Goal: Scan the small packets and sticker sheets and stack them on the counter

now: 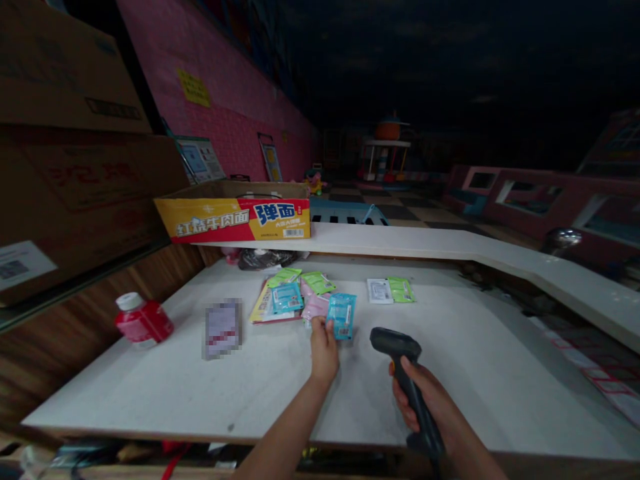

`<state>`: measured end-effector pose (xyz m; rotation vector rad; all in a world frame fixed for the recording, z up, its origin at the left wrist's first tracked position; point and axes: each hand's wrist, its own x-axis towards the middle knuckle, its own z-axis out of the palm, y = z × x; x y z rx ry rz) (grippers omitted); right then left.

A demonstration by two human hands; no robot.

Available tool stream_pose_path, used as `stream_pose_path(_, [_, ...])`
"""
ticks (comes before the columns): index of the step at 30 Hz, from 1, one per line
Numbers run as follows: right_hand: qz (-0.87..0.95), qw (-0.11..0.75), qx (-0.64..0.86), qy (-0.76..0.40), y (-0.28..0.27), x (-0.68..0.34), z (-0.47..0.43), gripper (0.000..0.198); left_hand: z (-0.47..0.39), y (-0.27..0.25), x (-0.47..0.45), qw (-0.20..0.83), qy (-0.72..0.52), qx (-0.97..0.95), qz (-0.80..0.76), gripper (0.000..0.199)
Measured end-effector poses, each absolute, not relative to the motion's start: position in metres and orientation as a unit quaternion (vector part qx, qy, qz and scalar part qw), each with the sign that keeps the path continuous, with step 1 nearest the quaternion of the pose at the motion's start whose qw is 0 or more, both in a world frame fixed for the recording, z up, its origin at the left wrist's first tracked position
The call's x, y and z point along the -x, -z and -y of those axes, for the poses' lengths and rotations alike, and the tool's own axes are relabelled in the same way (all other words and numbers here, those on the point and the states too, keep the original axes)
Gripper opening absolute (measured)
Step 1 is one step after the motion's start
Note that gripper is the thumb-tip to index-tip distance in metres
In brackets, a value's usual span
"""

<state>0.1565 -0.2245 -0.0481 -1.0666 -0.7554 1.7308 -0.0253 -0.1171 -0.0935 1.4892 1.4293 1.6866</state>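
Observation:
Between the thumb and fingers of my left hand (324, 350) is a blue packet (342, 315), its barcode facing up. My right hand (425, 400) is wrapped round the handle of a dark barcode scanner (397, 343), whose head points left toward the packet. Just behind my left hand lies a loose pile with a pink packet (315, 305), green packets (318, 282) and another blue packet (287, 297) on a yellow-and-red flat pack (261, 308). Farther right, a white packet (379, 291) lies beside a green packet (401, 290).
On the white table (165, 387) stand a red bottle with a white cap (143, 321) and a blurred-out flat item (223, 329). A yellow-and-red carton (235, 217) sits on the raised white ledge (425, 240). Brown boxes (90, 187) are stacked at left.

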Motion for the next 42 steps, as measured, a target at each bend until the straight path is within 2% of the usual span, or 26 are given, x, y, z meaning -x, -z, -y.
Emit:
stream_pose_path(4, [0.298,0.49,0.434,-0.695,0.058,-0.172,0.201,0.047,0.118,0.091,0.024,0.274,-0.612,-0.538,-0.51,0.03])
stream_pose_path(7, [0.255,0.557,0.414,-0.674,0.062,-0.198,0.173,0.047,0.12,0.087,0.022,0.336,-0.59,-0.537,-0.5,0.033])
stream_pose_path(13, [0.182,0.662,0.293,-0.666,0.078,-0.246,0.137,0.041,0.126,0.081,0.02,0.364,-0.566,-0.558,-0.485,0.032])
stream_pose_path(22, [0.112,0.681,0.189,-0.699,0.097,-0.262,0.128,0.031,0.072,0.089,-0.032,0.583,-0.548,-0.467,-0.376,0.046])
stream_pose_path(26, [0.082,0.688,0.17,-0.701,0.097,-0.263,0.125,0.031,0.033,0.08,-0.076,0.634,-0.539,-0.425,-0.356,0.04])
stream_pose_path(29, [0.089,0.686,0.177,-0.7,0.097,-0.262,0.124,0.03,0.006,0.071,-0.111,0.628,-0.532,-0.412,-0.39,0.03])
stream_pose_path(34, [0.105,0.692,0.178,-0.691,0.096,-0.26,0.123,0.031,-0.024,0.068,-0.154,0.551,-0.477,-0.455,-0.512,0.014])
stream_pose_path(39, [0.128,0.691,0.194,-0.685,0.095,-0.261,0.121,0.032,-0.03,0.076,-0.146,0.471,-0.428,-0.516,-0.574,0.011])
stream_pose_path(42, [0.122,0.689,0.191,-0.688,0.095,-0.262,0.12,0.032,-0.023,0.072,-0.13,0.355,-0.378,-0.608,-0.6,0.014])
